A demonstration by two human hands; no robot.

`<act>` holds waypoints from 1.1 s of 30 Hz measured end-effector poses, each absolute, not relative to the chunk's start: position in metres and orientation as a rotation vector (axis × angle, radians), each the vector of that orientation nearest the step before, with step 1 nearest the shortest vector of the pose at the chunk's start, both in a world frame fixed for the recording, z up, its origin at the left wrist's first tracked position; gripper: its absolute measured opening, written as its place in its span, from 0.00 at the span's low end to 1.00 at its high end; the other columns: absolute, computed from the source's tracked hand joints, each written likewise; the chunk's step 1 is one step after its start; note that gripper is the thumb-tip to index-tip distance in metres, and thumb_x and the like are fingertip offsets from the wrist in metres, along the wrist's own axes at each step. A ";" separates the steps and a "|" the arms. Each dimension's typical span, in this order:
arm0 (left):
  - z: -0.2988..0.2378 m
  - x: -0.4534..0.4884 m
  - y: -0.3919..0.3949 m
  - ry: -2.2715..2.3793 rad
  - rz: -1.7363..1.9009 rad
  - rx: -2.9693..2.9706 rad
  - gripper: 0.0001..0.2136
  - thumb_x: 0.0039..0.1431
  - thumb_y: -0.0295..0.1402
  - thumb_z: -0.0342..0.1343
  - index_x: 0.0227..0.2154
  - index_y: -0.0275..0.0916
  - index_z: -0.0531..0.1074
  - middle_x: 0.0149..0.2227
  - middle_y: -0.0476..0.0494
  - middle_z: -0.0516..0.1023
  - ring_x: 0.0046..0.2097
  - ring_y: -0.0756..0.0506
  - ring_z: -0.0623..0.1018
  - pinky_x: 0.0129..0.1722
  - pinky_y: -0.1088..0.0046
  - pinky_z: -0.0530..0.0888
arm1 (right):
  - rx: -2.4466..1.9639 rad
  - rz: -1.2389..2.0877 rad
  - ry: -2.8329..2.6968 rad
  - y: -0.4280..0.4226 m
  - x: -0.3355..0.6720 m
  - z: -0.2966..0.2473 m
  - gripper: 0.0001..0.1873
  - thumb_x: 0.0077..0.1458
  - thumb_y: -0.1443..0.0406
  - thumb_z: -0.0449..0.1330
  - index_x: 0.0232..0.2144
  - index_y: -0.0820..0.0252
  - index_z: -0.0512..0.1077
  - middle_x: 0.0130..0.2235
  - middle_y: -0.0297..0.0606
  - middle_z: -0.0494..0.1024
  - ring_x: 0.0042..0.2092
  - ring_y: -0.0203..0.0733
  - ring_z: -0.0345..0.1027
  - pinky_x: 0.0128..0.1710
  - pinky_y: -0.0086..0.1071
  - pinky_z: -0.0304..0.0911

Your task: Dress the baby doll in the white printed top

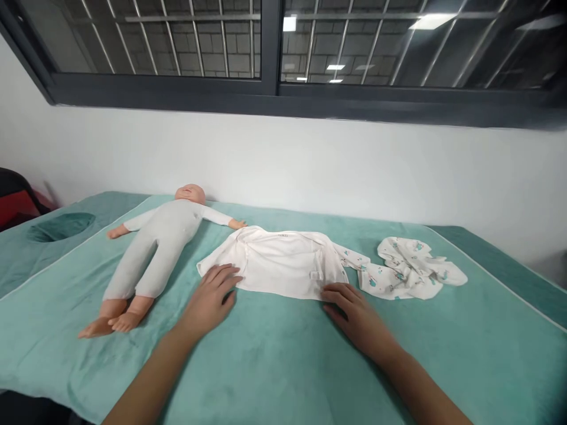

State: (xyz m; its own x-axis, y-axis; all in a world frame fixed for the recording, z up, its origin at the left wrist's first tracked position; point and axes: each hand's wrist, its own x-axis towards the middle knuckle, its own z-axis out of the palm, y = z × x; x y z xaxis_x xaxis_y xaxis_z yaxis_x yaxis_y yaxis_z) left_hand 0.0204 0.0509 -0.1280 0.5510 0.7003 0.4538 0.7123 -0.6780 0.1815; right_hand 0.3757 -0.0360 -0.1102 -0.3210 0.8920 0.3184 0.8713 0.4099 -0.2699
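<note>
A white baby shirt (pixel 283 262) lies spread flat, its sleeves out to the sides and its collar toward the wall. On its lower left corner rests my left hand (pixel 212 301), fingers spread and flat. My right hand (pixel 354 316) lies on the lower right corner, fingers extended and slightly bent over the hem. Touching or very near the shirt's right sleeve is a crumpled white baby garment (pixel 411 268) with a small teal print. To the left a baby doll (pixel 166 230) in a white bodysuit lies on its back, one hand close to the shirt's left shoulder.
A teal cover (pixel 274 366) is spread over the bed, with a round face hole (pixel 62 227) at the left end. Behind it stand a white wall (pixel 283 165) and a dark-framed barred window (pixel 266 97). A red and black object (pixel 18 200) is at the far left.
</note>
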 end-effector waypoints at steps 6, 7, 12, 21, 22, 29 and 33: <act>-0.125 0.033 0.054 -1.326 -0.714 -2.629 0.15 0.64 0.27 0.43 0.47 0.39 0.72 0.47 0.41 0.76 0.51 0.42 0.72 0.54 0.58 0.68 | -1.588 -0.125 -2.235 -0.026 0.370 -0.111 0.18 0.58 0.74 0.50 0.46 0.56 0.73 0.48 0.38 0.75 0.51 0.43 0.65 0.51 0.37 0.61; -0.123 0.035 0.052 -1.338 -0.708 -2.618 0.14 0.64 0.27 0.43 0.46 0.38 0.72 0.46 0.40 0.76 0.49 0.42 0.72 0.52 0.58 0.69 | -1.598 -0.134 -2.230 -0.024 0.368 -0.110 0.17 0.57 0.74 0.50 0.42 0.57 0.74 0.45 0.38 0.75 0.49 0.42 0.65 0.50 0.37 0.61; -0.115 0.035 0.032 -1.340 -0.699 -2.601 0.09 0.61 0.26 0.45 0.36 0.37 0.71 0.38 0.41 0.75 0.43 0.42 0.71 0.44 0.62 0.69 | -1.606 -0.223 -2.090 -0.030 0.368 -0.108 0.12 0.57 0.74 0.50 0.28 0.62 0.72 0.34 0.39 0.74 0.41 0.42 0.63 0.43 0.34 0.58; -0.113 0.035 0.018 -1.306 -0.636 -2.667 0.08 0.57 0.25 0.45 0.29 0.39 0.68 0.32 0.44 0.73 0.36 0.44 0.71 0.37 0.66 0.67 | -1.611 -0.212 -2.061 -0.039 0.374 -0.114 0.14 0.43 0.80 0.48 0.22 0.61 0.69 0.26 0.37 0.71 0.35 0.40 0.61 0.38 0.32 0.53; -0.115 0.036 0.017 -1.309 -0.648 -2.669 0.08 0.57 0.26 0.44 0.28 0.40 0.68 0.31 0.44 0.73 0.36 0.44 0.71 0.36 0.66 0.66 | -1.609 -0.200 -2.055 -0.039 0.374 -0.114 0.14 0.41 0.80 0.48 0.22 0.61 0.69 0.26 0.36 0.71 0.34 0.39 0.61 0.38 0.32 0.53; -0.124 0.016 0.022 -1.673 -1.364 -2.576 0.09 0.59 0.30 0.43 0.29 0.41 0.67 0.30 0.47 0.73 0.32 0.47 0.73 0.34 0.71 0.69 | -1.575 -0.178 -1.998 -0.040 0.378 -0.114 0.16 0.40 0.79 0.46 0.22 0.59 0.70 0.26 0.36 0.73 0.34 0.40 0.64 0.40 0.34 0.56; -0.126 -0.004 0.059 -2.253 -1.658 -1.885 0.16 0.60 0.43 0.47 0.41 0.37 0.70 0.41 0.40 0.75 0.42 0.42 0.75 0.43 0.65 0.71 | -1.461 -0.199 -1.961 -0.044 0.369 -0.110 0.22 0.41 0.80 0.45 0.29 0.57 0.74 0.35 0.36 0.78 0.40 0.41 0.68 0.45 0.38 0.59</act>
